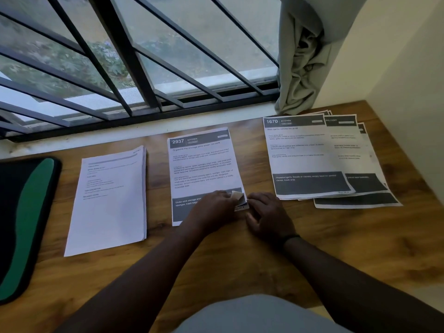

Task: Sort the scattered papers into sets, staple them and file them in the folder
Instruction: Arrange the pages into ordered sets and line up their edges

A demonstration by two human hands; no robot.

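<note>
Lifting middle set point(203, 164) corner between hands point(242, 210)

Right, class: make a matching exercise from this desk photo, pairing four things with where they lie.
Things:
1. folder
2. white stack
3. sheet 2937
4. sheet 1670

Places:
A. centre, corner lifted by the hands
B. far left edge
C. right, atop fanned papers
D. between folder and centre sheet

Pairs: 1-B, 2-D, 3-A, 4-C

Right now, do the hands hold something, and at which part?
The left hand pinches the lifted lower right corner of the middle paper stack. The right hand rests beside that corner; whether it grips cannot be told.
</note>
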